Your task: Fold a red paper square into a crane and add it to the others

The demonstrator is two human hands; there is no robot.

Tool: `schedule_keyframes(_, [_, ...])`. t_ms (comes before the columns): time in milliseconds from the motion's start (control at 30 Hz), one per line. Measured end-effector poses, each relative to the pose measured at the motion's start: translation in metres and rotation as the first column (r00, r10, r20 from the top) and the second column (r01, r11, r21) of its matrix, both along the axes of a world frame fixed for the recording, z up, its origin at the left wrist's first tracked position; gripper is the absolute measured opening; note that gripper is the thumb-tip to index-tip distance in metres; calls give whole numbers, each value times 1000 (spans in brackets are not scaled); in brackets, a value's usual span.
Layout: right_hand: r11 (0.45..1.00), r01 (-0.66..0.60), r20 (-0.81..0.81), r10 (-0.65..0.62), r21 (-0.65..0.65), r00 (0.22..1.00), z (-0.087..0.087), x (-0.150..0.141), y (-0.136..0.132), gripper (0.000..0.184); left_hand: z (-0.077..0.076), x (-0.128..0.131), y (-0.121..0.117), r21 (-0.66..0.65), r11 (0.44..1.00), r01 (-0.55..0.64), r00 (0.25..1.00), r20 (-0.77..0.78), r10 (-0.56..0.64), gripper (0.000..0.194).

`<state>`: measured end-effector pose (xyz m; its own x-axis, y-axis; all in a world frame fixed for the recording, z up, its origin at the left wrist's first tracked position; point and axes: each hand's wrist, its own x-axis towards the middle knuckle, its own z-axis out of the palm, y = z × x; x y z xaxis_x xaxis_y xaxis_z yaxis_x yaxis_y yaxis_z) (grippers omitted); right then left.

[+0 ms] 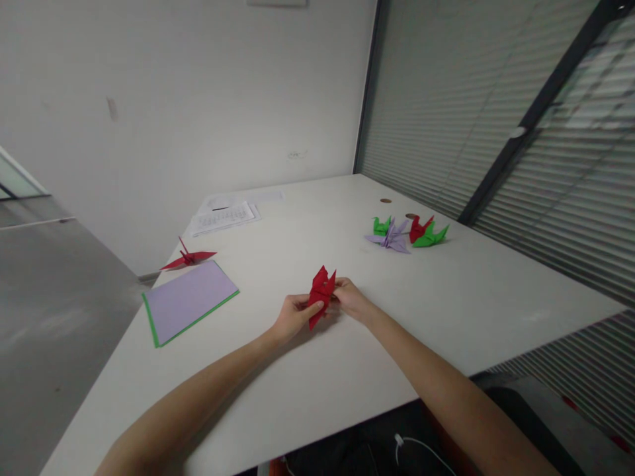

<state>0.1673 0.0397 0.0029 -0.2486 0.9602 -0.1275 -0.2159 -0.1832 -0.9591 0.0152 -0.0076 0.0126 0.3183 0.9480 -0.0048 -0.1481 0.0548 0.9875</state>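
A folded red paper crane [321,292] is held between my two hands, a little above the white table. My left hand [296,315] grips its lower left side, with the thumb pressed flat on the paper. From the right, my right hand [350,297] pinches the crane's edge; its fingertips are partly hidden behind the paper. Two pointed flaps stick up at the top of the folded piece, and one point hangs downward.
To the left lie a stack of purple and green paper sheets [193,301] and a finished red crane [190,257]. Printed sheets [225,217] rest near the wall. At the right, a purple crane [391,237] sits among green cranes [430,236] and a red one [419,229].
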Motion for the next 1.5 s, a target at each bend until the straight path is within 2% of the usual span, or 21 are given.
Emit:
schedule_keyframes(367, [998,-65,-8,65,13,998,4,1,-4,16,0,-1,-1,-18,1000,11,1000,24,-11,41])
schedule_keyframes(533, [999,-52,-6,52,13,999,4,2,-4,23,-1,0,0,-26,1000,0,999,36,1,45])
schedule_keyframes(1000, [997,-82,-14,82,16,997,4,4,-3,25,-6,0,1,-39,999,8,998,67,-5,46])
schedule_keyframes(1300, [990,-100,-33,104,100,994,15,5,-5,34,-4,0,3,-15,999,-40,999,3,40,44])
schedule_keyframes(1500, [995,-88,21,87,53,996,6,5,-2,32,-3,1,-1,-33,999,-20,1000,-22,20,42])
